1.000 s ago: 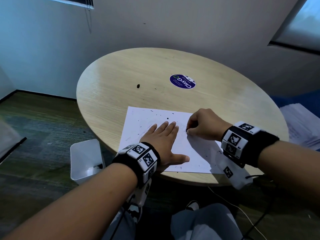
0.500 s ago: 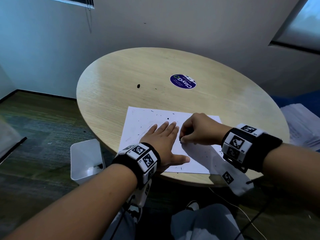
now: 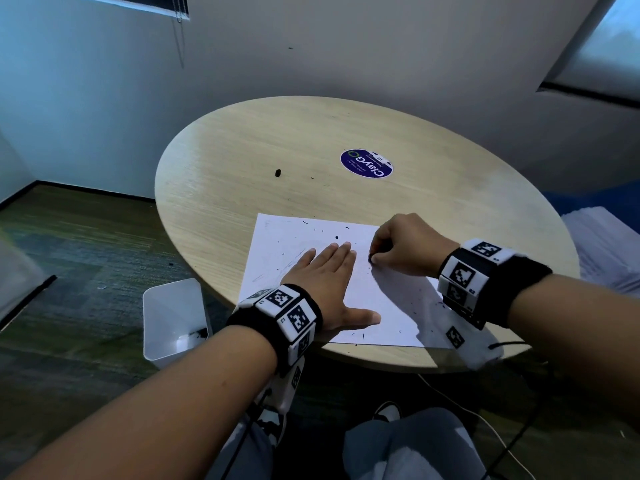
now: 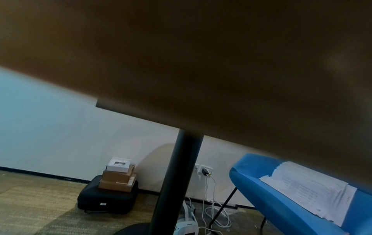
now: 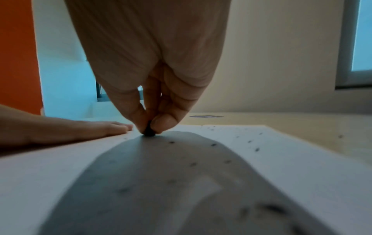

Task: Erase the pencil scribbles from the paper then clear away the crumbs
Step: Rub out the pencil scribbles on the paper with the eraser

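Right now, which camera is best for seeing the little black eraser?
The right wrist view: the eraser shows close up, pinched by the right hand against the paper. In the head view it is a tiny dark speck. The left wrist view shows only under the table.

wristbands (image 3: 287, 313): black, white marker blocks | forearms bare | trousers (image 3: 412, 448): grey | cables dangling

office | round table (image 3: 242, 140) | carpet floor (image 3: 86, 237) | blue chair (image 4: 281, 206) with stacked papers (image 4: 314, 190)
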A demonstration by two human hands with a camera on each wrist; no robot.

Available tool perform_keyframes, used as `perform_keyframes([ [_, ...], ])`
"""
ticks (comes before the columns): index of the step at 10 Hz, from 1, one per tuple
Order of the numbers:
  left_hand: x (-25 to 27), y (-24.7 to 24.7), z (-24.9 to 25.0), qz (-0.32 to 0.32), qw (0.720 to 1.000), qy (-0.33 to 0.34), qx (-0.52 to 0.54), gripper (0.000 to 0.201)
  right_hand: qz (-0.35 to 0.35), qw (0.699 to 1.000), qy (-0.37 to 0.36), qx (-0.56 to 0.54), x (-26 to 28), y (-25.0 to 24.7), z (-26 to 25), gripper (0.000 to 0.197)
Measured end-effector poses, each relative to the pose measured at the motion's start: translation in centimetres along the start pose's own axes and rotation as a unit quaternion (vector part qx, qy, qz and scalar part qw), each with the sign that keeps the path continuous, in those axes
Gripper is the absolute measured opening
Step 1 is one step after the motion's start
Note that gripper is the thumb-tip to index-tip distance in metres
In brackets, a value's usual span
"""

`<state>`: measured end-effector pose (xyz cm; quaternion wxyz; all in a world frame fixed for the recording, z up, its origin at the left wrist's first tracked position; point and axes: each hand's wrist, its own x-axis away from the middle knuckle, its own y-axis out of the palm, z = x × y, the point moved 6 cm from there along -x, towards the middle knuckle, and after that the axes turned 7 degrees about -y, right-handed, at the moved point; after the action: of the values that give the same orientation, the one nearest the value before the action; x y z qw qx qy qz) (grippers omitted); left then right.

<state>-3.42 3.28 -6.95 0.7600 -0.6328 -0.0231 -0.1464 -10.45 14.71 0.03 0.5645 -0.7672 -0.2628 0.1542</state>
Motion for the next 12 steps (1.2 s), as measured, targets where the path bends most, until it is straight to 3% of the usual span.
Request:
perform_keyframes([
  [1,0.0,0.0,0.0,-0.001,1.0,0.001,0.002,0.114,0.009,1.0,0.01,0.004,-0.2,-0.2,0.4,0.009],
  [2,0.0,0.0,0.0,0.0,1.0,0.002,0.005,0.114,-0.075,0.996,-0.019,-0.047,0.7,1.2,-1.1,0.007],
  [3,0.0,0.1,0.0,0.0,1.0,0.002,0.004,0.114,-0.07,0.997,-0.019,-0.042,0.7,1.2,-1.0,0.007],
  [4,0.0,0.0,0.0,-0.004,1.0,0.0,-0.002,0.114,0.019,1.0,0.015,0.013,-0.2,-0.5,0.7,0.01],
  [5,0.0,0.0,0.0,-0.004,1.0,0.0,-0.001,0.114,0.005,1.0,0.015,0.003,-0.1,-0.3,0.5,0.01],
  [6,0.0,0.0,0.0,0.002,1.0,0.003,0.004,0.114,-0.098,0.993,-0.024,-0.062,1.4,1.4,-1.3,0.007],
  [7,0.1,0.0,0.0,0.003,1.0,0.002,0.004,0.114,-0.09,0.994,-0.023,-0.064,1.4,1.2,-0.8,0.007],
  [8,0.0,0.0,0.0,0.002,1.0,0.001,0.002,0.114,0.014,1.0,0.013,0.0,-0.2,-0.4,1.1,0.01],
  [9,0.0,-0.1,0.1,0.001,1.0,0.001,0.002,0.114,0.028,0.999,0.018,0.005,-0.5,-0.4,1.1,0.01],
  [10,0.1,-0.1,0.0,0.004,1.0,0.002,0.006,0.114,-0.069,0.996,-0.016,-0.047,0.3,1.2,-0.7,0.006],
  [11,0.1,0.0,0.0,0.004,1.0,0.004,0.005,0.114,-0.065,0.997,-0.014,-0.043,0.1,1.0,-0.3,0.006],
  [12,0.1,0.0,0.0,0.003,1.0,0.0,-0.002,0.113,0.026,0.999,0.027,0.004,-1.1,-0.6,1.5,0.008],
])
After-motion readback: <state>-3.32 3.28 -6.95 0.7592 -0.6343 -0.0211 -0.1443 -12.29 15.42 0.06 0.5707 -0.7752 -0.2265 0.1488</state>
